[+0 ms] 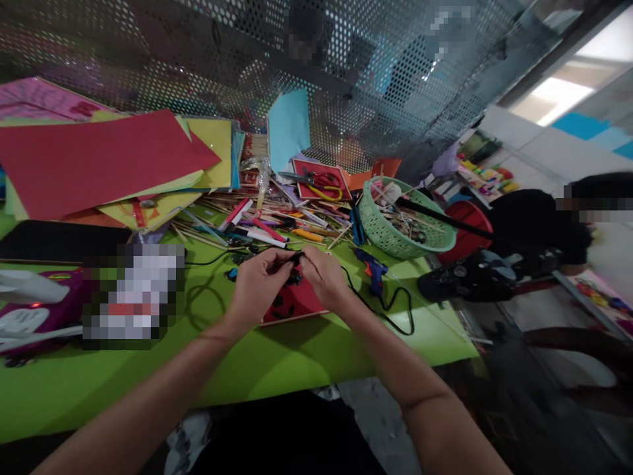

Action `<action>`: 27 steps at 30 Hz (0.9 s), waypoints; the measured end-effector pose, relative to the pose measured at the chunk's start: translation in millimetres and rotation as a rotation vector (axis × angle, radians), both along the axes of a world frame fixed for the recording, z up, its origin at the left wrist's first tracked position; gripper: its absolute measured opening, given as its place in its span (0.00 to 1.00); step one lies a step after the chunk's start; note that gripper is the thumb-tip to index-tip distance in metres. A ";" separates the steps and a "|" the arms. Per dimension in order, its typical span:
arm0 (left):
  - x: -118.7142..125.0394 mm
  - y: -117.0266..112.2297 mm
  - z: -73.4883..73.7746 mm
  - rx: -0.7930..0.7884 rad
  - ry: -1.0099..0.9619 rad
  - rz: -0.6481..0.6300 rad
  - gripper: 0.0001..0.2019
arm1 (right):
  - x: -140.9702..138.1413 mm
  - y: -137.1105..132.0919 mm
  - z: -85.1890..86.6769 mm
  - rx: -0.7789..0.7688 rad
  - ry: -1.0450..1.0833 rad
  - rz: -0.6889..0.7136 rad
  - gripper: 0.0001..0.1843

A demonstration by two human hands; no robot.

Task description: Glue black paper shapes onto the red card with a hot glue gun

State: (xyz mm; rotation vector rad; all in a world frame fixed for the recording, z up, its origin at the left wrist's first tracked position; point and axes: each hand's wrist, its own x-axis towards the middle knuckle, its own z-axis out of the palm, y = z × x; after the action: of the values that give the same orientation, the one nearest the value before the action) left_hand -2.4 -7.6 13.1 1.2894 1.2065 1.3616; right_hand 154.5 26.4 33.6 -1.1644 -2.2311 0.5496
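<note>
My left hand (257, 284) and my right hand (324, 277) meet above a red card (297, 303) with small black shapes on it, which lies on the green sheet (247, 369). Both hands pinch a small black piece (295, 259) between their fingertips. The fingers of each hand are pressed together around it. What the piece is I cannot make out.
A blue glue gun (372, 269) with a black cord lies right of the card. A green basket (403, 221) of sticks stands behind it. Pens, sticks and coloured paper sheets (109, 158) crowd the back. A purple device (34, 310) lies at left. A person in black (539, 224) sits at right.
</note>
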 end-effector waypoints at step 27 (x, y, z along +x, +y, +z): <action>0.6 3.2 0.6 -0.090 -0.120 -0.018 0.12 | 4.6 4.0 -8.8 -0.098 0.208 0.070 0.14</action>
State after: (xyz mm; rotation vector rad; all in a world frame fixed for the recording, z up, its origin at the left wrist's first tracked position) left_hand -1.8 -4.4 13.7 1.1370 1.1582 1.3375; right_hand 159.1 30.4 24.7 -1.0291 -2.0925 0.7800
